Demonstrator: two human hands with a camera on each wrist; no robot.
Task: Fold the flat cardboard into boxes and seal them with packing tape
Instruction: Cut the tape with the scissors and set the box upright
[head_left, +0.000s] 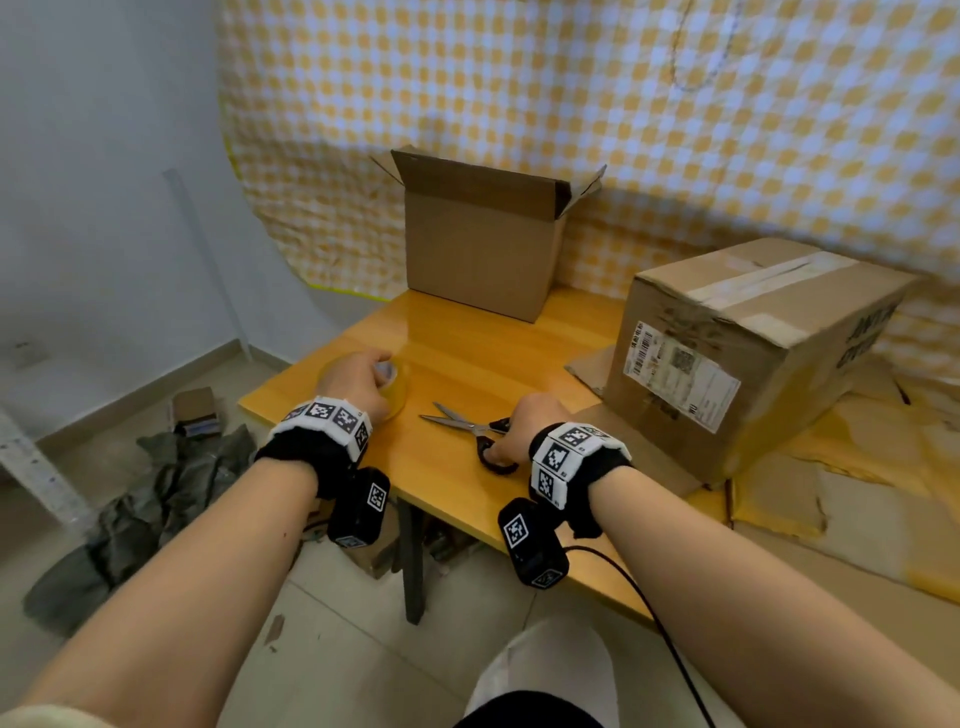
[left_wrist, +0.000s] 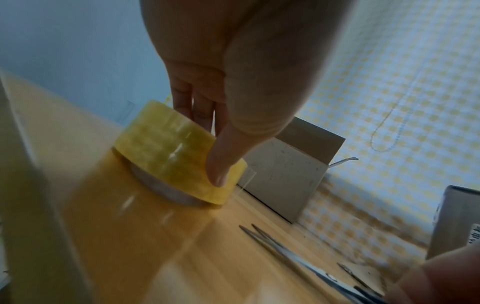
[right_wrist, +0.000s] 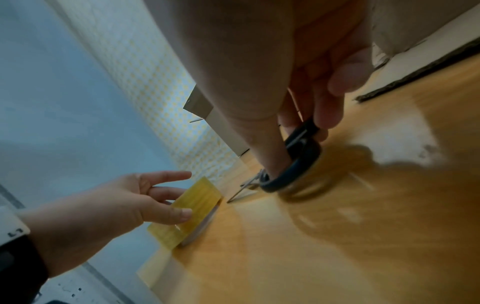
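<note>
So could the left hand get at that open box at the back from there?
Probably yes: bare table lies between the left hand and the open box, but its fingers grip the tape roll.

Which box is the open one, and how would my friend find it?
Start at the wooden table and look to its far edge, against the yellow checked cloth. The open cardboard box stands upright there, flaps sticking up. The sealed box to the right is taped shut and has a shipping label; this one is plain.
</note>
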